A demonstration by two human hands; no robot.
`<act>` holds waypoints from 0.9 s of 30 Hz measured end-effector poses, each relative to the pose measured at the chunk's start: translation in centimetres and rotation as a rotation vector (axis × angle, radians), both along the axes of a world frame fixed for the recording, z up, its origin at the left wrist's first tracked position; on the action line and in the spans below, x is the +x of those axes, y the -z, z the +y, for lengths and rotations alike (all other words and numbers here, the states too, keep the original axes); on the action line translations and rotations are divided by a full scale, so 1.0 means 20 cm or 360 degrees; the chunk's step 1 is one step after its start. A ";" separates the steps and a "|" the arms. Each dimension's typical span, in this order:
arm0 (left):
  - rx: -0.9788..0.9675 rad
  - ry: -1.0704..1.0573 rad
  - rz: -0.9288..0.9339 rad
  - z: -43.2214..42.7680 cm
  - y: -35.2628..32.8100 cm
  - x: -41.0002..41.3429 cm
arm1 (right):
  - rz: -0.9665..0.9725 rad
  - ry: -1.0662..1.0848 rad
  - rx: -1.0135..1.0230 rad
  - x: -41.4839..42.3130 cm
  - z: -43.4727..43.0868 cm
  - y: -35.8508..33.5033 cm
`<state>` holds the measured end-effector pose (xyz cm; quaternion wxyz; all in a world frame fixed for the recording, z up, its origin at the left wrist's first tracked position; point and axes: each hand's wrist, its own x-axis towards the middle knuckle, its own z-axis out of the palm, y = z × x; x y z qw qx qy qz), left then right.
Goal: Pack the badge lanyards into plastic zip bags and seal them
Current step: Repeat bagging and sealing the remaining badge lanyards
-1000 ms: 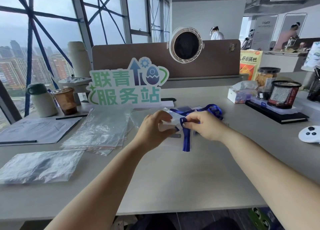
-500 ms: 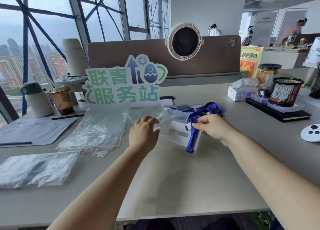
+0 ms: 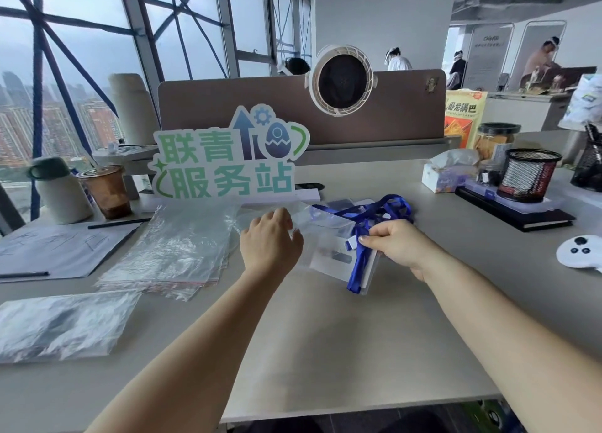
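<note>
A clear zip bag (image 3: 321, 237) lies on the grey desk (image 3: 325, 351) at centre, with a white badge card inside it. My left hand (image 3: 270, 242) grips the bag's left edge, fingers curled over the plastic. My right hand (image 3: 395, 245) pinches the blue lanyard (image 3: 358, 263) where it meets the badge clip; a folded strap end hangs down from my fingers. More blue lanyard loops (image 3: 387, 208) lie behind my right hand. A stack of spare zip bags (image 3: 176, 247) lies to the left.
A flat filled bag (image 3: 62, 325) lies at the near left. A green standing sign (image 3: 224, 165), a cup (image 3: 106, 190) and a flask (image 3: 58, 191) stand behind. A tissue box (image 3: 446, 175), mesh pen cup (image 3: 529, 175) and white controller (image 3: 580, 253) are on the right.
The bag has opened out between my hands, and the badge with the strap has gone down into it. My left hand shifted left along the bag's edge.
</note>
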<state>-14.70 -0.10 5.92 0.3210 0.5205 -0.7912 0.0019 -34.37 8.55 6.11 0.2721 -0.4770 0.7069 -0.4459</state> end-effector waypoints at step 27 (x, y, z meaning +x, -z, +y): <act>0.0184 0.0541 0.0208 0.13 0.00 0.04 | 0.0297 -0.0167 0.0088 0.22 -0.02 0.11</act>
